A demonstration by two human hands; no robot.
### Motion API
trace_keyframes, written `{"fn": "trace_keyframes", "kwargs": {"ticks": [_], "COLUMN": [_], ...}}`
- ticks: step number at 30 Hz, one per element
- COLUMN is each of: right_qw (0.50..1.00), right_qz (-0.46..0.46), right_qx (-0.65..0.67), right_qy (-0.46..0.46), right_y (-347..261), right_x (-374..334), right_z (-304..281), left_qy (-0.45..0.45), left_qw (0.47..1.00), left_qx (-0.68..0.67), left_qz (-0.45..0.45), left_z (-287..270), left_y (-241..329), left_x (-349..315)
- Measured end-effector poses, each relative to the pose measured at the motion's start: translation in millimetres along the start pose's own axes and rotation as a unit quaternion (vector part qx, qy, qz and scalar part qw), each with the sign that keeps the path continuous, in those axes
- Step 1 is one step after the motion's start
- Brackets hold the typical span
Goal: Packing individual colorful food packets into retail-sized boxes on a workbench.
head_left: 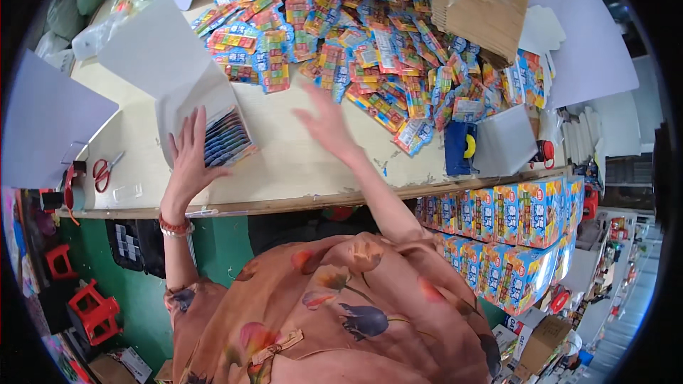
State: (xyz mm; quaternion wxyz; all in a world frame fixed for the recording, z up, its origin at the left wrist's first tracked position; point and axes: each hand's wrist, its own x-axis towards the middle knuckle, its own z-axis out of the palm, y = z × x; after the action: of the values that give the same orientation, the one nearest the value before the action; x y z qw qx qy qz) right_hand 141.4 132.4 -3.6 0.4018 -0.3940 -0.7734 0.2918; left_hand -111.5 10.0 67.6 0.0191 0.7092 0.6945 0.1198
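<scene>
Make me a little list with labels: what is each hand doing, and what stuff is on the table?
Left hand: flat on the small white box, fingers spread, beside the packets in box
Right hand: open, blurred, reaching toward the pile of colourful packets
Behind the pile: torn cardboard carton
Table edge, left: red-handled scissors
Below table, right: stacked colourful boxes

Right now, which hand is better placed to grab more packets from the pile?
Probably the right hand: it reaches toward the packet pile, while the left hand rests against the white box.
</scene>
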Motion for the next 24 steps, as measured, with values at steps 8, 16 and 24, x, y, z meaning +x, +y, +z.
{"fn": "trace_keyframes", "kwargs": {"ticks": [8, 16, 24], "right_qw": [0.953, 0.925, 0.952], "right_qz": [0.184, 0.069, 0.158], "right_qx": [-0.071, -0.359, -0.244], "right_qy": [0.23, 0.103, 0.091], "right_y": [41.1, 42.9, 73.2], "right_x": [-65.2, -38.3, -23.6], "right_z": [-136.8, -135.0, -161.7], "left_qy": [-0.143, 0.015, -0.118], "left_qw": [0.764, 0.788, 0.519], "left_qx": [-0.629, -0.596, -0.817], "left_qz": [-0.008, -0.152, -0.221], "left_z": [84.6, 187.0, 161.6], "left_y": [126.1, 187.5, 205.1], "left_x": [50.4, 177.8, 212.4]}}
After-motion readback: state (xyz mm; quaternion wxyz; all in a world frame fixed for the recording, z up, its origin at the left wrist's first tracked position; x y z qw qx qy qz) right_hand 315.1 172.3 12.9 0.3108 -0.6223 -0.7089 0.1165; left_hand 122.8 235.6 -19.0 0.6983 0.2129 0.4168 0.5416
